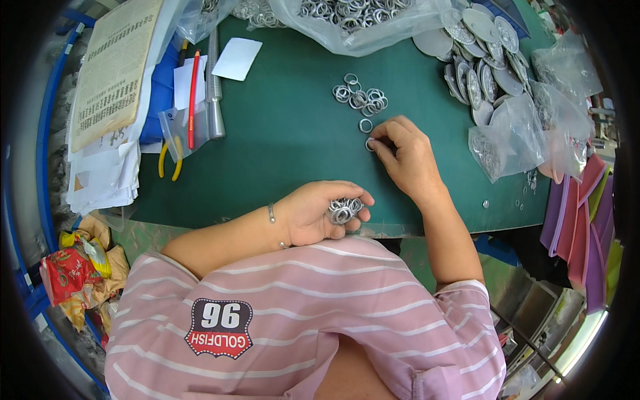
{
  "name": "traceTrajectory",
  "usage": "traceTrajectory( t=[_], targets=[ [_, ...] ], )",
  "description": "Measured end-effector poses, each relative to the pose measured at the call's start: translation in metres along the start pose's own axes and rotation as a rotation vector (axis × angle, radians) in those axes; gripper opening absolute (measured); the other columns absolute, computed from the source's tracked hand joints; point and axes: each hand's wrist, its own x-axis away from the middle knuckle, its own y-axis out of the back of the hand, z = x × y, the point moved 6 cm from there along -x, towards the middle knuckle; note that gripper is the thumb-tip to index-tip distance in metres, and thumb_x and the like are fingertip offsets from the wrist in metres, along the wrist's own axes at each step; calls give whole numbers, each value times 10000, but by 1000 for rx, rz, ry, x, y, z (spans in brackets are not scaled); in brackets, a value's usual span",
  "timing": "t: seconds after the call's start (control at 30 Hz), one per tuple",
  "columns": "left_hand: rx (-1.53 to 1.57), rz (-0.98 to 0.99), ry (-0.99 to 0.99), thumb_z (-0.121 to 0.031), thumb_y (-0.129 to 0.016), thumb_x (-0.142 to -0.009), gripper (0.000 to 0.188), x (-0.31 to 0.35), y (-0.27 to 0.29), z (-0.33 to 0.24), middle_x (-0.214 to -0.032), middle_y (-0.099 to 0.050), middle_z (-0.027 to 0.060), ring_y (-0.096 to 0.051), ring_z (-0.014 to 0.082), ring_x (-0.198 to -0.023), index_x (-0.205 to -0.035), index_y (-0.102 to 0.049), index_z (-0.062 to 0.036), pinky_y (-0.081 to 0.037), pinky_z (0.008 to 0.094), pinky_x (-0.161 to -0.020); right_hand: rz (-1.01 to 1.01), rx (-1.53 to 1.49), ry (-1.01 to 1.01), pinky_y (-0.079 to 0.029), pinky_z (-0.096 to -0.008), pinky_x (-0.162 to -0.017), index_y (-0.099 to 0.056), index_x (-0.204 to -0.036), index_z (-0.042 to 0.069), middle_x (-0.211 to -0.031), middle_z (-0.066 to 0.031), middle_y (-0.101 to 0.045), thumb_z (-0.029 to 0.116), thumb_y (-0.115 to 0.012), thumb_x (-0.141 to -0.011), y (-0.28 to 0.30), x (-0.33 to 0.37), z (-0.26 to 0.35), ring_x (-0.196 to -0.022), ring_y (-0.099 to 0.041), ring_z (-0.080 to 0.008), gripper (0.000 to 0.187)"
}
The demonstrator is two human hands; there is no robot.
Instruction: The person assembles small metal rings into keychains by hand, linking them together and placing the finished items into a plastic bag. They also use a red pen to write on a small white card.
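My left hand (320, 212) is palm up at the table's near edge, its fingers curled around a handful of small silver metal rings (345, 210). Farther right, my right hand (405, 155) pinches a single metal ring (369, 144) between thumb and fingertips, at the green tabletop. Just beyond those fingertips lies another loose ring (365, 125). A small pile of the same rings (360, 98) is spread on the table a little farther away.
A clear plastic bag (360, 41) full of rings stands at the far edge. Oval metal plates (481, 57) and plastic bags (510, 137) crowd the far right. At left are papers (117, 73), a red pencil (193, 100), yellow-handled pliers (171, 160) and a white card (237, 59).
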Motion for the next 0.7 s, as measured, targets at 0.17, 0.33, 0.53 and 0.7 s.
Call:
traceTrajectory(
  t=[0.17,0.33,0.53,0.7],
  targets=[
    [-17,-10,-26,-201,-489,-975,218,2,2,-2,-824,-649,99,-638,154,-655,-977,-612,-21,-460,215,-423,46,46,70,-497,-411,-763,-638,-918,-5,-934,-141,-581,11,-651,-755,-8,-17,12,-886,-590,-331,163],
    [-22,-28,-29,-230,-464,-991,252,3,3,-4,-829,-641,93,-631,146,-659,-979,-606,-22,-462,222,-432,3,211,93,-513,-429,-749,-643,-932,4,-921,-147,-583,14,-637,-731,-4,-13,14,-875,-600,-336,202],
    [-10,-1,-19,-296,-432,-1008,326,2,5,-2,-840,-637,97,-631,145,-661,-997,-599,-16,-463,212,-435,-95,-74,-161,-528,-304,-681,-628,-958,9,-894,-111,-625,-26,-616,-753,8,-6,-15,-728,-628,-203,208],
    [-1,6,-20,-302,-416,-1015,346,1,5,-3,-841,-638,102,-638,152,-655,-998,-597,-8,-466,214,-432,-70,-809,-338,-502,-216,-714,-510,-1087,-18,-930,-65,-608,-98,-605,-764,9,4,-19,-820,-606,-112,347]
  ],
)
